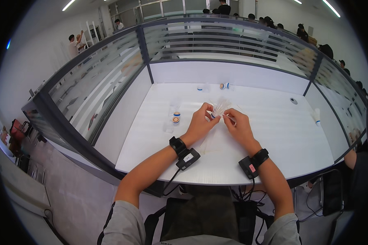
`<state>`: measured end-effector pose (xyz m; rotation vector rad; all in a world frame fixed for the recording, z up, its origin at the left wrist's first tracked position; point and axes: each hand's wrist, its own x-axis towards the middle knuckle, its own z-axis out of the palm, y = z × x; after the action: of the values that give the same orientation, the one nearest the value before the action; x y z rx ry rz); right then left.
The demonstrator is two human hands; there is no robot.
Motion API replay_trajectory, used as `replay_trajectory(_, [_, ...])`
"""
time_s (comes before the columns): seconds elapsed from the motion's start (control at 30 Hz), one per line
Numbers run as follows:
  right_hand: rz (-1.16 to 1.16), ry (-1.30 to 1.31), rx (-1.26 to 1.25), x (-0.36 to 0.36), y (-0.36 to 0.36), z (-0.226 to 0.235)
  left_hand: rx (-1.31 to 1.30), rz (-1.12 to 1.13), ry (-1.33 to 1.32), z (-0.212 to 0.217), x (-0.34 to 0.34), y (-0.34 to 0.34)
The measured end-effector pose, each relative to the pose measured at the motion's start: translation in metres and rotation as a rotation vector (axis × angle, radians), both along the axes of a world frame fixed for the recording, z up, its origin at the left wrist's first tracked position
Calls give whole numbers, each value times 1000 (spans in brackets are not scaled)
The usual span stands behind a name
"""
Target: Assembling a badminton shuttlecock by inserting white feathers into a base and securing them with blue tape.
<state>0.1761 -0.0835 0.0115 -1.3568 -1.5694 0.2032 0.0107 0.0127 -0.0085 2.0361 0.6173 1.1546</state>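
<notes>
White desk (274, 134): both hands (200, 122) (239, 126) pinch a shuttlecock (219, 109), feathers pointing up and away.

Left hand (201, 121), right hand (238, 125) pinch white shuttlecock (219, 109) over desk (282, 134).

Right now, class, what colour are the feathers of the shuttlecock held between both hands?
White, seen in the head view: the shuttlecock fans out between the left hand and right hand.

An open-plan office or work hall: a white counter (274, 134) fills the centre of the frame, fenced by grey-framed frosted-glass partitions (110, 77). Ceiling strip lights (68, 5) run along the top, and seated people (270, 20) line the upper right.
</notes>
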Motion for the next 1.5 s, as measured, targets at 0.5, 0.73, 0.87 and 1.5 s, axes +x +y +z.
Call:
replay_trajectory(0.5, [-12, 25, 57, -1, 3, -4, 0, 16, -7, 2, -1, 0])
replay_trajectory(0.73, [-65, -63, 26, 4, 2, -4, -98, -32, -39, 5, 1, -5])
replay_trajectory(0.87, [16, 45, 55, 1, 2, -3, -110, -36, -8, 6, -2, -4])
replay_trajectory(1.5, [-17, 4, 225, 3, 9, -10, -148, -57, 21, 3, 1, -3])
